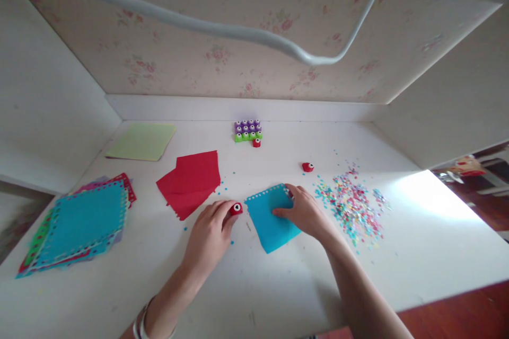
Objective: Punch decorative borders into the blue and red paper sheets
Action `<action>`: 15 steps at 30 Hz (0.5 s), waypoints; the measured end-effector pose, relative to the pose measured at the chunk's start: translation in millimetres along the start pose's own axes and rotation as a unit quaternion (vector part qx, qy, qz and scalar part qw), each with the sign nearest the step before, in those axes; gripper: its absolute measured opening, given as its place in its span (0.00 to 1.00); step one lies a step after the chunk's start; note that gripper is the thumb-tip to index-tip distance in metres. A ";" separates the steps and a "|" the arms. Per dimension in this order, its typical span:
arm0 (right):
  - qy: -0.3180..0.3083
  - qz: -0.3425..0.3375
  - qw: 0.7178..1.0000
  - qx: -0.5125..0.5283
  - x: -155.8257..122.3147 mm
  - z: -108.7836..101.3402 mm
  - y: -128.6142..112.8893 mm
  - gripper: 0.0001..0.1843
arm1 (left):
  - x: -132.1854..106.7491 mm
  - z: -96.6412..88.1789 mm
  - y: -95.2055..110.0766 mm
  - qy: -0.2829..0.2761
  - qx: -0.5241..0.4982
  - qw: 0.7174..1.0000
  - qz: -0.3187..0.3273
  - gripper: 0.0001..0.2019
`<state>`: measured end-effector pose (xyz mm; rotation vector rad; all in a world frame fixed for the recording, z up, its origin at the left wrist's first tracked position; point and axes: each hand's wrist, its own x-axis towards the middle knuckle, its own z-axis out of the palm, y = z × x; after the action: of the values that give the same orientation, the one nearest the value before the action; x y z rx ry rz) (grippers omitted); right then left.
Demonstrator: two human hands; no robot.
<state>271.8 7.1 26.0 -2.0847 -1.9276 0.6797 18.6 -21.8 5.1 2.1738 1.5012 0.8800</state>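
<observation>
My left hand [212,228] is closed around a small red paper punch [236,208] with a white top, just beside the left edge of a blue paper sheet [270,222]. A row of punched holes runs along the sheet's far edge. At the sheet's upper right corner, my right hand [304,209] grips the paper, thumb lying on top and fingers curled at the edge. Left of the punch lie overlapping red paper pieces [194,180]. Another red punch [307,167] lies on its side beyond my right hand.
Purple and green punches [247,130] stand in rows near the back, with one red punch [256,143] before them. Punched paper stacks [85,217] lie left, below pale green sheets [141,141]. Colourful confetti [356,204] spreads at right on the white table [429,254]. A white cable [238,32] hangs overhead.
</observation>
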 end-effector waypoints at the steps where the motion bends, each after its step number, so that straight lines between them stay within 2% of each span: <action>1: 0.006 -0.009 1.000 0.018 1.0 -0.3 1.8 0.25 | -0.2 -0.5 -0.3 -0.001 -0.006 1.000 -0.008 0.12; 4: 0.040 -0.059 0.993 0.093 -0.3 0.3 6.6 0.12 | -0.8 -1.9 -1.7 0.002 -0.023 0.999 -0.035 0.12; 6: 0.052 -0.072 0.985 0.150 -3.5 0.6 8.1 0.13 | -1.3 -2.5 -2.7 0.002 -0.029 0.998 -0.047 0.12; 10: 0.018 -0.010 0.968 0.248 -7.9 0.2 6.5 0.16 | -1.3 -2.7 -3.5 -0.008 -0.027 0.998 -0.056 0.12; 15: -0.004 0.015 0.948 0.317 -8.2 0.7 0.3 0.18 | 0.2 -2.6 -2.6 -0.019 -0.024 0.998 -0.053 0.12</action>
<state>271.4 -1.1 26.8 -1.6965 -1.4121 1.1336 15.1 -20.7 5.5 2.0451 1.5452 0.8252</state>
